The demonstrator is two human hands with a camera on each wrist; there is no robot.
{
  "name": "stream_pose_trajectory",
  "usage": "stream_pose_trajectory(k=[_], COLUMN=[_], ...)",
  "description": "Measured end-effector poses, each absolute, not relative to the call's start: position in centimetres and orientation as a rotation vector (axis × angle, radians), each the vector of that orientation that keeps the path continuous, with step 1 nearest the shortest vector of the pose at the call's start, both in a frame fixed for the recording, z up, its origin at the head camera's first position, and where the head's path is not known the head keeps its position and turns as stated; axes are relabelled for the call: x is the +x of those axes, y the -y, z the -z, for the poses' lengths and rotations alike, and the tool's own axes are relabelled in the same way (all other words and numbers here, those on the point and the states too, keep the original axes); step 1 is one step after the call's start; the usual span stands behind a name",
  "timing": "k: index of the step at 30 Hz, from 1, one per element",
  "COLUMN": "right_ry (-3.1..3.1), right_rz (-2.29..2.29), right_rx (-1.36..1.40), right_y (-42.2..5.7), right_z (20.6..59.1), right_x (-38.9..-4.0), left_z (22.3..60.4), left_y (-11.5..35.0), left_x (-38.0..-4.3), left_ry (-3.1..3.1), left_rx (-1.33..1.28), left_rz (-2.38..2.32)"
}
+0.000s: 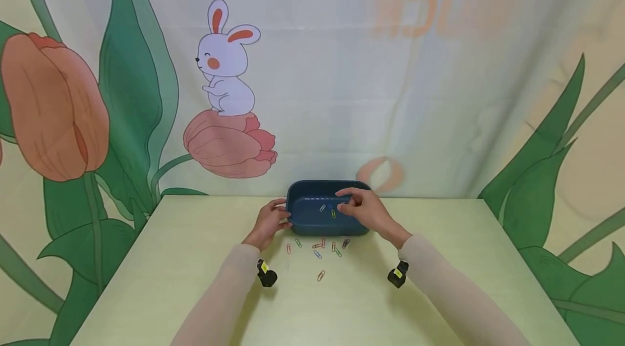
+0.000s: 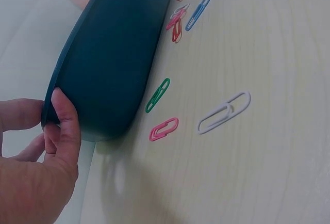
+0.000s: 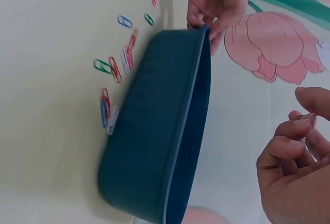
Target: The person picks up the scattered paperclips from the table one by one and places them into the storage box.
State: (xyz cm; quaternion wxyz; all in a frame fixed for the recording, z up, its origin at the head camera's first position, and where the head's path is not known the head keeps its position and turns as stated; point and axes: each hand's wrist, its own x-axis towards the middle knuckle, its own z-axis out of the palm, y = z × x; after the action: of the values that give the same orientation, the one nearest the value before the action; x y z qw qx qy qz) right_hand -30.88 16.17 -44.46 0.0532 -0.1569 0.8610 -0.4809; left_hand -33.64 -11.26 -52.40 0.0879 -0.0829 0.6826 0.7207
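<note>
A dark blue plastic bin [image 1: 322,230] stands near the back edge of the table with several paper clips inside, among them a yellow paper clip [image 1: 333,213]. My left hand [image 1: 267,222] pinches its left rim, thumb on the outside, as the left wrist view shows. Over the bin's right part hovers my right hand [image 1: 369,211], thumb and index finger apart, the other fingers loosely bent; I see nothing between them. In front of the bin lie several loose paper clips, including a green paper clip [image 2: 158,95], a pink paper clip [image 2: 164,129] and a white paper clip [image 2: 224,113].
Closest to me on the pale table [image 1: 361,302] lies a red paper clip [image 1: 320,276]. A blue paper clip [image 1: 317,254] is nearer the bin. Behind the table hangs a curtain [image 1: 317,91] printed with tulips and a rabbit. Each wrist carries a small black camera.
</note>
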Motion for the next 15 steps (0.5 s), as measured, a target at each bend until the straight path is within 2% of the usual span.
stream_pose_trajectory(k=[15], right_ry=[-2.537], right_rz=[1.456], right_rx=[-0.553], right_y=[-15.8], right_z=[47.4], right_x=[-28.1], left_z=[52.6], left_y=[11.2], left_x=[-33.7], left_ry=[-2.04], left_rx=[-0.252], left_rz=[-2.142])
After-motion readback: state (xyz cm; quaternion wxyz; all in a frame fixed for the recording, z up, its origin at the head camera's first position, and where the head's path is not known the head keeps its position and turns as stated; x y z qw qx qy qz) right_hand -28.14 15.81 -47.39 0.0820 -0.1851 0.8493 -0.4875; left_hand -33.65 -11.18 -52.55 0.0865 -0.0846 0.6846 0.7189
